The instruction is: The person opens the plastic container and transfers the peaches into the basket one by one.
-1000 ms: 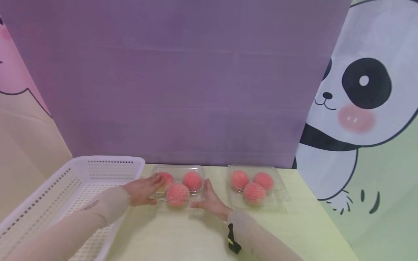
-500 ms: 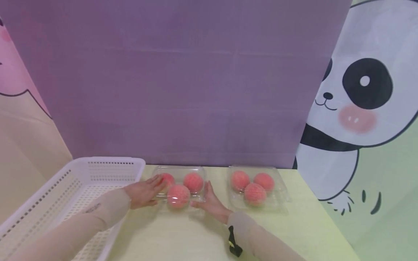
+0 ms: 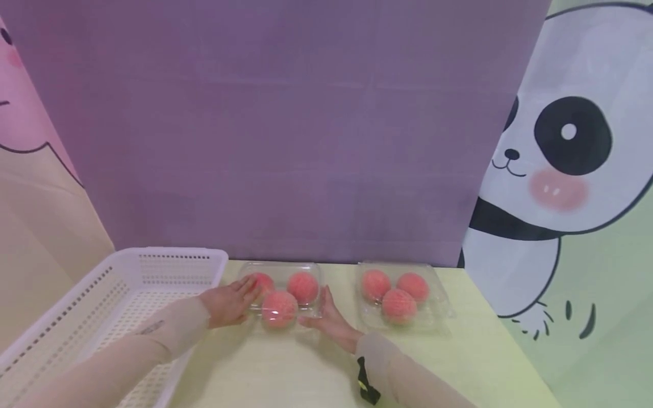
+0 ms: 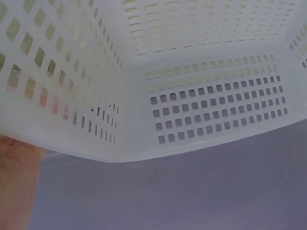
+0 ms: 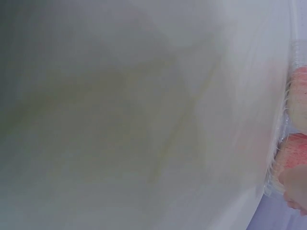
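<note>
The fingers of the left hand [image 3: 227, 304] lay straight against the left end of a clear plastic box [image 3: 280, 264], and the right hand [image 3: 334, 324] stood at its right end, fingers extended and thumb spread; neither was clenched. Since half a second earlier both hands had kept their places at the box, and only the head view had tipped slightly. The box sat on the table [image 3: 285, 368] between the two sets of fingertips, with three peaches [image 3: 279, 309] inside. To the right, well apart, lay a second box [image 3: 395, 263] of three peaches; on the left stood a white basket [image 3: 173, 253].
</note>
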Available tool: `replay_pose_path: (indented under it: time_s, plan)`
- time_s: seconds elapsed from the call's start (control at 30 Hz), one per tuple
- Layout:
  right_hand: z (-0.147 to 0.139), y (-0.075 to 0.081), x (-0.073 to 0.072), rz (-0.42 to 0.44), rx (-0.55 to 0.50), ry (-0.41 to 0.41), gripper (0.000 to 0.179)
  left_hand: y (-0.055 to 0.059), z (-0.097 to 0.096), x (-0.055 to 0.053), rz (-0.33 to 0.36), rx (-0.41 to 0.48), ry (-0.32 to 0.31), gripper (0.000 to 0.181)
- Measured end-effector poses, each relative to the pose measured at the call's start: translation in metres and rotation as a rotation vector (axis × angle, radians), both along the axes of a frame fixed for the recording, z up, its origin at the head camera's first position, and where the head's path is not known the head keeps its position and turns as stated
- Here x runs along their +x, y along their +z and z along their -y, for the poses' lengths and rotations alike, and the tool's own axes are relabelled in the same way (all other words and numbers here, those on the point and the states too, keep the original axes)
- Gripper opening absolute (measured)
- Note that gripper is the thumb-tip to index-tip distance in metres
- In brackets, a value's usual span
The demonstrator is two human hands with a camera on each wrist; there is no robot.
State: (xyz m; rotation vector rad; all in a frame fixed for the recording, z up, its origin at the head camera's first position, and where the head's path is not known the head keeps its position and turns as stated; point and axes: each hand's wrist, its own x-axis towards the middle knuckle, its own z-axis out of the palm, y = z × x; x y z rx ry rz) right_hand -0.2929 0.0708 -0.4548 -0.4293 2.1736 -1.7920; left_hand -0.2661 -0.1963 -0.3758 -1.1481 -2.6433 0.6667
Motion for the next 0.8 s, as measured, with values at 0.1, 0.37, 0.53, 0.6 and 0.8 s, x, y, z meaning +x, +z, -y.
replay_pose_path:
  time_s: [0.1,0.37,0.53,0.6,0.8]
  plan:
    - [0.0007,-0.0030,0.0003,0.006,0.003,0.004,0.108,-0.0018,0.0007,0.0001,-0.041,-0.060,-0.015,0.056]
    - [0.0002,-0.0051,-0.0027,-0.007,0.048,0.003,0.110,0.0009,-0.0008,-0.0005,-0.097,-0.103,-0.039,0.054]
    - [-0.0006,-0.0037,-0.0028,-0.009,0.053,-0.005,0.109,-0.0003,-0.0020,-0.0002,-0.139,-0.132,-0.063,0.052]
    - [-0.0003,-0.0028,-0.0023,-0.011,0.045,-0.002,0.110,-0.0001,-0.0026,-0.0005,-0.129,-0.126,-0.053,0.050]
    - [0.0001,-0.0022,-0.0004,-0.021,0.037,-0.008,0.108,0.0001,-0.0054,-0.0024,-0.075,-0.070,-0.028,0.045]
